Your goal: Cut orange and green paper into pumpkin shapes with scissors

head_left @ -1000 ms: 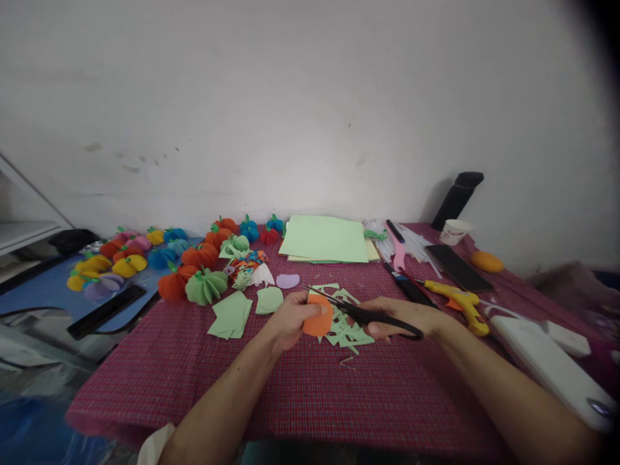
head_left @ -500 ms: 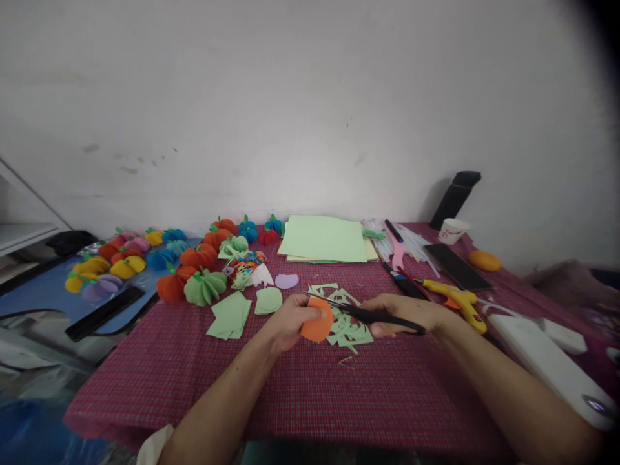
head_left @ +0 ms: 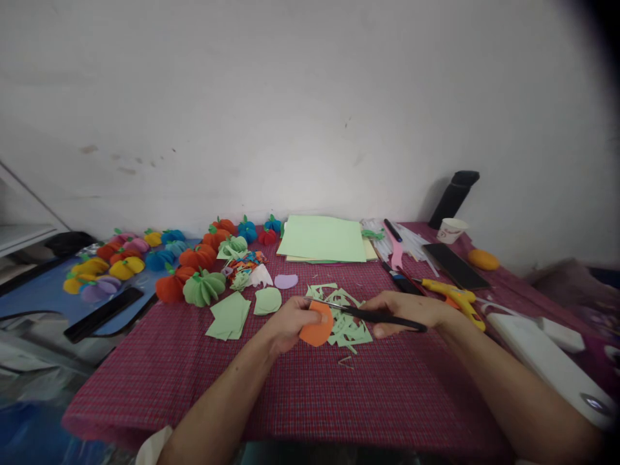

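Observation:
In the middle of the table my left hand (head_left: 290, 323) pinches an orange piece of paper (head_left: 317, 328) with a rounded lower edge. My right hand (head_left: 402, 311) is wrapped round black-handled scissors (head_left: 372, 315). The scissor blades point left and lie across the top edge of the orange paper. Under and behind the scissors is a heap of light green paper scraps (head_left: 351, 332). Left of my left hand are green rounded paper cutouts (head_left: 268, 300) and green paper squares (head_left: 230, 316). A lilac cutout (head_left: 285, 281) lies just behind.
Colourful paper pumpkins (head_left: 197, 257) fill the left side. Green paper sheets (head_left: 323, 239) lie against the wall. On the right are a yellow glue gun (head_left: 450, 294), a dark phone (head_left: 456, 266), a paper cup (head_left: 451, 230) and a white device (head_left: 547, 368).
The scissor blades have closed a little along the orange paper's top edge, and its upper corner looks more rounded. Both hands stay in nearly the same place.

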Demonstrator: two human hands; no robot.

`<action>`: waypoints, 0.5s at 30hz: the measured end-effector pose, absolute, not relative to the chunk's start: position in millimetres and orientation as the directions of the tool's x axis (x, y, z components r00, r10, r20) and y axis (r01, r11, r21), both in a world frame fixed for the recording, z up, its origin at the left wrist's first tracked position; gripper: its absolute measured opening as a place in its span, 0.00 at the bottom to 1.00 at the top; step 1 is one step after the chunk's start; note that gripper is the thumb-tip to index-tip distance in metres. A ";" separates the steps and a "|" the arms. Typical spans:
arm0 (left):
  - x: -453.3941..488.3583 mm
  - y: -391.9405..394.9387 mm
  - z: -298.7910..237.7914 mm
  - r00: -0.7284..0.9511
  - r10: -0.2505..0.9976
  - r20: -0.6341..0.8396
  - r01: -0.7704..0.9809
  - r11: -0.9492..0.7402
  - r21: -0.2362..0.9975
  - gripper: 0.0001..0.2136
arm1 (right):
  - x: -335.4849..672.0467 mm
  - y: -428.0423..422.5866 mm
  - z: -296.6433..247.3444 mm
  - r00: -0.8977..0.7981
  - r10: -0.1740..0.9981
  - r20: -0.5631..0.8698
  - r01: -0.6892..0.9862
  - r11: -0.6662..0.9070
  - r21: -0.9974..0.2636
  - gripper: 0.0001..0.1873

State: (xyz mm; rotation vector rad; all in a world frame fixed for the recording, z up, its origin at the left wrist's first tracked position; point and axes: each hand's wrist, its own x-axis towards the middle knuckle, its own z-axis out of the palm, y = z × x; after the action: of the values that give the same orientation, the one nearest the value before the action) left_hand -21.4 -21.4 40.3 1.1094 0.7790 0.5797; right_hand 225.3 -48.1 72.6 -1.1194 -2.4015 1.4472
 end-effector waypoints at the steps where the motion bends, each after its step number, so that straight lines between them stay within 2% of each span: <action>1: -21.5 -21.3 39.9 0.607 0.750 -0.262 -0.027 0.349 0.937 0.09 | 225.6 -48.0 73.1 -0.717 0.648 -0.255 0.533 0.275 -0.800 0.23; 5: -22.2 -20.7 38.3 0.611 0.744 -0.269 -0.016 0.352 0.936 0.08 | 228.0 -47.7 70.8 -0.716 0.647 -0.263 0.532 0.262 -0.805 0.22; 8: -22.7 -19.5 36.4 0.619 0.740 -0.265 -0.014 0.348 0.937 0.08 | 228.9 -47.7 64.4 -0.686 0.658 -0.309 0.526 0.156 -0.836 0.22; 12: -22.5 -16.5 33.1 0.600 0.768 -0.224 -0.070 0.329 0.942 0.10 | 225.7 -44.7 52.9 -0.561 0.776 -0.287 0.464 0.008 -0.886 0.25; 15: -22.2 -12.9 31.1 0.559 0.811 -0.173 -0.129 0.291 0.948 0.11 | 220.8 -38.8 42.1 -0.454 0.864 -0.216 0.459 0.019 -0.888 0.25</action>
State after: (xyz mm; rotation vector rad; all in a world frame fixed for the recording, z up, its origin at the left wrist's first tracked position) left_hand -22.2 -12.9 31.1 1.1030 0.7508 0.7116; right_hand 220.8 -38.8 42.1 -1.3499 -1.9158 1.4187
